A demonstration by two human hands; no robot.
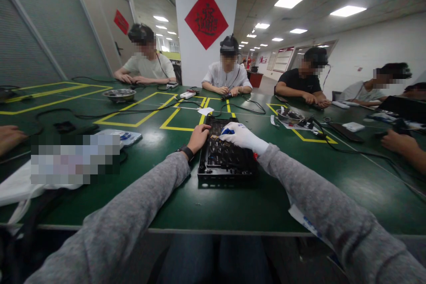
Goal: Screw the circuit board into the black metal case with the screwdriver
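A black, open electronic device housing (229,155) lies flat on the table in front of me, with dark parts inside it. My left hand (199,138), bare with a dark band at the wrist, grips its left edge, fingers bent over the rim. Over the upper right part of the housing is my right hand (244,136) in a white glove. Its fingers are closed around a small blue thing (228,132), whose kind I cannot make out. The glove hides part of the housing. A bit of red (255,155) shows beside the right wrist.
Yellow tape outlines mark the green table (179,204). Metal bowls (120,94) (291,116) stand left and right, with black cables across the top. A white packet (126,137) lies left. Co-workers (229,71) sit opposite; other people's hands (11,139) (399,144) reach in at both sides.
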